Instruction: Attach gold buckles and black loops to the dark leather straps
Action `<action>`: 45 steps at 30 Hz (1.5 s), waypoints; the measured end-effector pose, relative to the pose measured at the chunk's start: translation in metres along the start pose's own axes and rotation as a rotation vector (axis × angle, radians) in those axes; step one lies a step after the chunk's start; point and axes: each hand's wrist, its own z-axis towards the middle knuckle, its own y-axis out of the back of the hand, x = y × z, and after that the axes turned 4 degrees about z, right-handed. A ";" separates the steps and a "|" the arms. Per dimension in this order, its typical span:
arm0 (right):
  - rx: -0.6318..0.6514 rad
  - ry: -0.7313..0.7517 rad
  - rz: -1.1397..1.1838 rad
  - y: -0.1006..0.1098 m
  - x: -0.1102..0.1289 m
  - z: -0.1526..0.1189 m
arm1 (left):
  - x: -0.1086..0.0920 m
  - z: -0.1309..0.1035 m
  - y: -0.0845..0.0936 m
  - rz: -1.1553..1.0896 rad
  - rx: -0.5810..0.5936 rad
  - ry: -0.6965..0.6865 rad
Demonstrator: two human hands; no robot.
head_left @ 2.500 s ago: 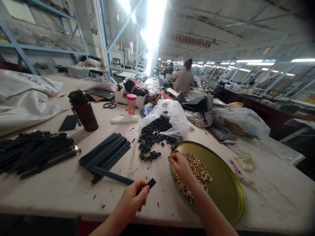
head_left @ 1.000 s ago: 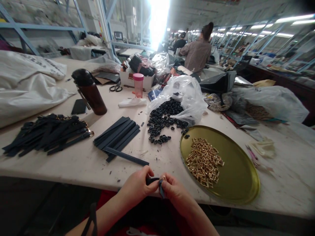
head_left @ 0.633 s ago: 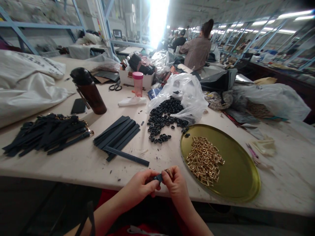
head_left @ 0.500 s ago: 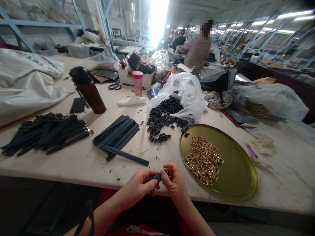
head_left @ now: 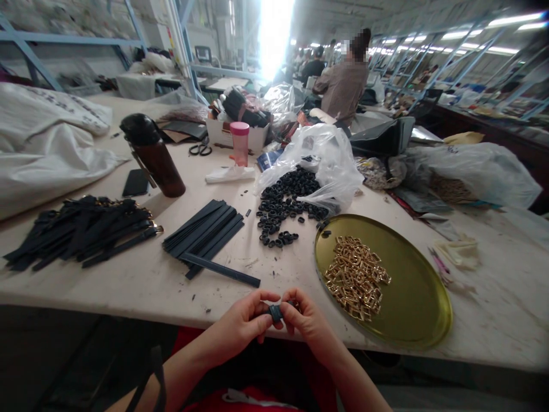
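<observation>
Both hands meet at the table's front edge around a short, folded-looking dark strap (head_left: 275, 312). My left hand (head_left: 249, 319) pinches its left side between thumb and fingers. My right hand (head_left: 303, 318) grips the other end, where the fingers mostly cover a buckle. A single dark strip (head_left: 223, 270) lies across a stack of flat dark strips (head_left: 208, 229) ahead to the left. Small black loops (head_left: 283, 209) spill from a clear plastic bag (head_left: 326, 154). To the right, gold buckles (head_left: 358, 277) are heaped on a round gold tray (head_left: 416, 292).
Finished-looking straps with gold ends (head_left: 86, 229) are piled at left, near a brown bottle (head_left: 156, 160) and a phone (head_left: 135, 183). Farther back are scissors (head_left: 201, 147), a pink-lidded cup (head_left: 240, 143) and a white box (head_left: 218, 134). A person (head_left: 345, 83) stands beyond the table.
The strap has turned in my fingers, and the gold buckle seen before is now mostly covered by my right hand. My left fingers have shifted slightly around the strap.
</observation>
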 end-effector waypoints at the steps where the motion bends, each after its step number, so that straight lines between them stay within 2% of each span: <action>1: 0.013 -0.019 0.019 0.000 0.001 0.000 | 0.000 -0.001 0.000 0.015 -0.005 -0.009; 4: 0.017 -0.034 -0.017 0.001 0.000 -0.001 | 0.003 -0.001 -0.001 0.028 -0.027 -0.016; 8: -0.045 0.183 -0.341 0.004 -0.003 -0.006 | 0.006 0.002 0.000 0.021 -0.014 0.071; 10: -0.040 0.254 -0.450 0.005 -0.003 -0.009 | 0.005 0.003 0.001 0.047 0.018 0.108; 18: -0.042 0.273 -0.519 0.005 -0.015 -0.013 | -0.006 -0.006 0.010 0.328 0.224 0.213; 23: 0.008 0.344 -0.617 0.006 -0.017 -0.017 | -0.014 -0.007 0.002 0.454 0.140 0.193; 28: 0.026 0.347 -0.652 0.008 -0.016 -0.023 | -0.019 -0.007 -0.002 0.599 0.179 0.185; 34: 0.063 0.342 -0.720 0.013 -0.018 -0.025 | -0.013 -0.008 0.002 0.771 0.145 0.138; 40: 0.002 0.472 -0.777 0.001 -0.028 -0.013 | -0.005 -0.002 -0.006 0.773 0.110 0.063; 43: -0.023 0.493 -0.774 -0.004 -0.031 -0.003 | -0.006 0.002 0.000 0.832 0.028 0.043; 45: -0.033 0.496 -0.746 -0.006 -0.029 0.006 | -0.010 0.001 0.013 0.886 -0.014 0.024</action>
